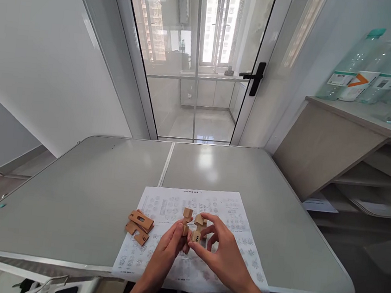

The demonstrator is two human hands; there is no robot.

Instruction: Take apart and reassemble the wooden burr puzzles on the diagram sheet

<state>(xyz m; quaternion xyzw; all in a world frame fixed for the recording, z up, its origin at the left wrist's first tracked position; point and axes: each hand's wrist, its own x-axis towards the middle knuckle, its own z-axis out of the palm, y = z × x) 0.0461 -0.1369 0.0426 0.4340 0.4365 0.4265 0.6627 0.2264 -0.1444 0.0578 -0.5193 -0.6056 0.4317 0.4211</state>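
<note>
My left hand point(168, 245) pinches a notched wooden puzzle piece point(187, 220) upright above the printed instruction sheet point(233, 218). My right hand point(221, 249) grips a second wooden piece point(198, 228) marked with a dark number, held against the first one. Both hands hover close together over the sheet's middle. Two more numbered wooden pieces point(139, 226) lie stacked at the sheet's left edge, a short way left of my left hand.
The sheet lies on a grey folding table point(89, 191) with a seam down its middle. A glass door point(197, 58) with a black handle stands beyond. To the right, a wooden shelf unit point(325, 141) carries several plastic bottles point(357, 70).
</note>
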